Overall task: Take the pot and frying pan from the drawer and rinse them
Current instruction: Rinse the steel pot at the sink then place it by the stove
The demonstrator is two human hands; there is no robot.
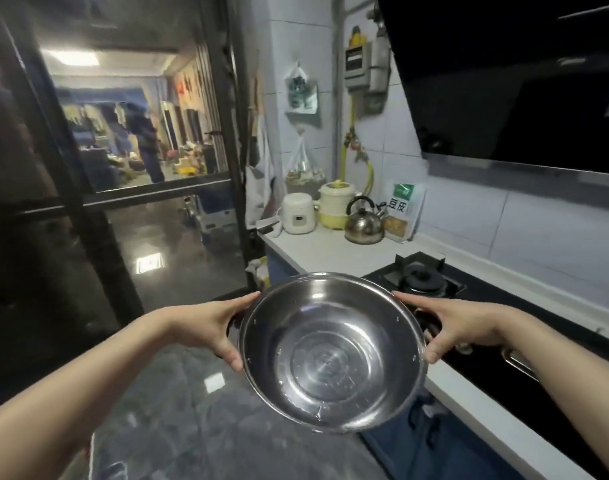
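Both my arms reach forward, my left hand and right hand each clamped on a side handle of the pot, held tilted over the floor beside the counter. A packet there reads 豆皮.

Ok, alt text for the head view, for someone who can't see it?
Both hands, left hand and right hand, hold a steel pot by its side handles above the floor, beside a counter with a gas burner.
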